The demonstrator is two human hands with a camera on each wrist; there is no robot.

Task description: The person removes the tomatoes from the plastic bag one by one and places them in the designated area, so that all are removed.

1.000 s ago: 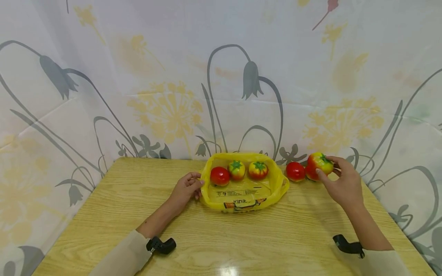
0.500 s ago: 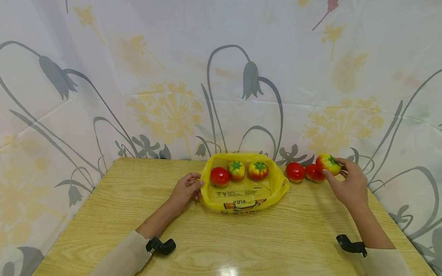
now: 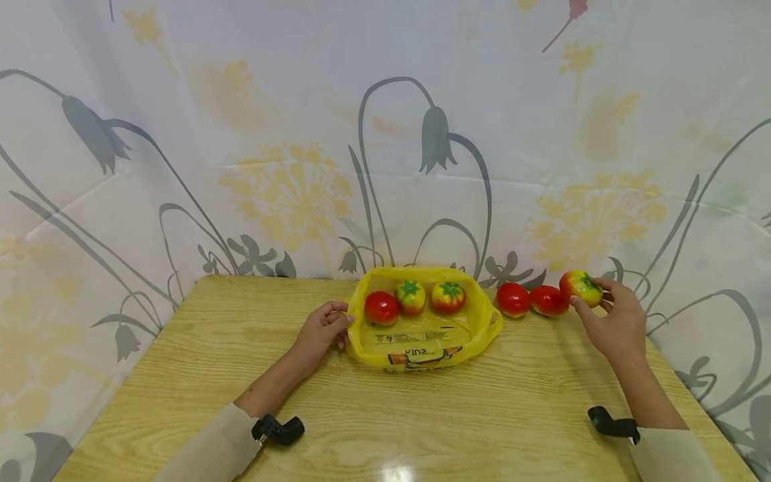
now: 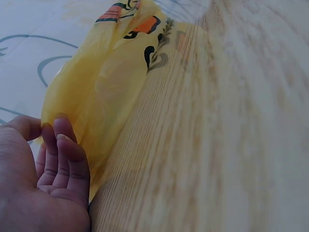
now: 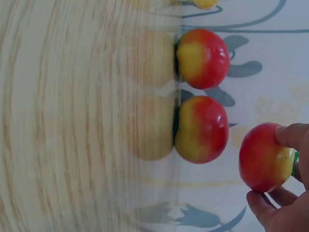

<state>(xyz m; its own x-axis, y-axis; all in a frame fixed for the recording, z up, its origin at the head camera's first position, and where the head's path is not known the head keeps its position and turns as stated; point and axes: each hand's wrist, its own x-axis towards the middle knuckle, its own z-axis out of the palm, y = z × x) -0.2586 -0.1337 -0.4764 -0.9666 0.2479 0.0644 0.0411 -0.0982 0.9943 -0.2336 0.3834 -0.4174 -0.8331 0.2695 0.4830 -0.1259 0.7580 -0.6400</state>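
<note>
My left hand pinches the left rim of a yellow plastic bag between thumb and fingers; the left wrist view shows the bag's side at the fingertips. Inside the open bag lie three toy tomatoes: one with its red side up and two with green tops showing. At the right, my right hand holds another red-and-yellow tomato by its stem end. The right wrist view has this tomato raised off the table, apart from two tomatoes standing there.
Those two tomatoes, one nearer the bag and the other beside it, form a row along the back of the wooden table. A flower-printed cloth rises directly behind the table's far edge.
My right hand has shifted right with its tomato, leaving the second tomato of the row in fuller view. The left hand and the bag have stayed in place.
</note>
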